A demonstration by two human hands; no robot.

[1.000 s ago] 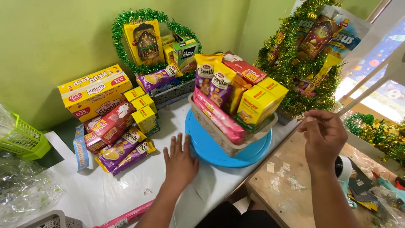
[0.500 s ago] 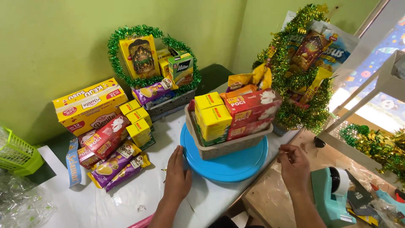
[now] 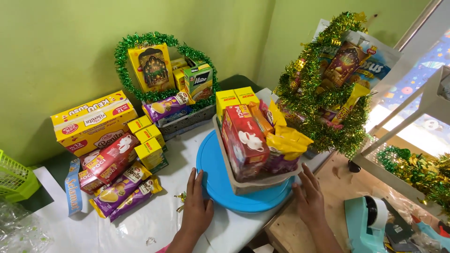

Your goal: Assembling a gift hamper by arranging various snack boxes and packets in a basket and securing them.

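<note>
A round blue turntable [image 3: 220,180] lies on the white table and carries a beige basket [image 3: 253,185] packed with red, yellow and purple snack boxes and packets. My left hand [image 3: 197,206] rests flat at the turntable's left rim, fingers apart. My right hand [image 3: 307,197] touches its right rim beside the basket, fingers spread. Neither hand holds anything.
Yellow and red boxes and purple packets [image 3: 124,185] lie at the left. A tinsel-ringed gift basket [image 3: 168,75] stands at the back, a second tinsel arrangement [image 3: 328,93] at the right. A teal tape dispenser [image 3: 368,220] sits on the wooden surface, a green basket [image 3: 14,180] at far left.
The basket on the turntable has turned, now showing its narrow end. My right hand moved from the wooden surface up to the turntable's right rim; my left hand shifted to its left rim.
</note>
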